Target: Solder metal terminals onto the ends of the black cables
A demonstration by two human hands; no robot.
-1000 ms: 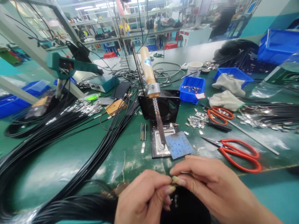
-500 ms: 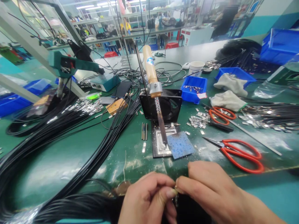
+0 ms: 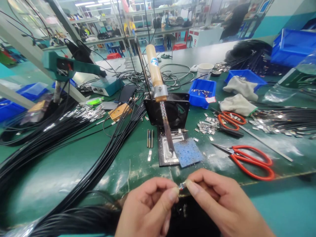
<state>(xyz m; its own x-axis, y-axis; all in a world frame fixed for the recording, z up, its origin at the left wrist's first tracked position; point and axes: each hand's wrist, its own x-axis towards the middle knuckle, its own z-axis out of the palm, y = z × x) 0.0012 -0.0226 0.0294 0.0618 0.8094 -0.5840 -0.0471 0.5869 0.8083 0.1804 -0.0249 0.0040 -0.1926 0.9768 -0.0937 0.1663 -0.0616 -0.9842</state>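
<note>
At the table's front edge, my left hand (image 3: 150,205) and my right hand (image 3: 219,200) are closed in pinches, thumbs against forefingers. Between them shows a small metal connector (image 3: 182,185) with bits of red and blue at its left end. My right fingertips grip the metal end. The left pinch is at the coloured end, where fingers mostly hide what looks like a cable end. Just beyond my hands lies a blue sponge (image 3: 188,152), partly over a dark plate (image 3: 161,161). Above that, a wooden-handled soldering iron (image 3: 154,70) points tip-down.
Red-handled scissors (image 3: 254,161) lie to the right, with loose metal connectors (image 3: 208,126) and a blue bin (image 3: 202,92) behind. Black cables (image 3: 106,154) run along the left. A black fan (image 3: 170,112) stands behind the iron. White gloves (image 3: 238,104) lie at the right.
My hands have drawn slightly apart and turned, so the small connector now shows between the fingertips. The whole view has shifted a little.
</note>
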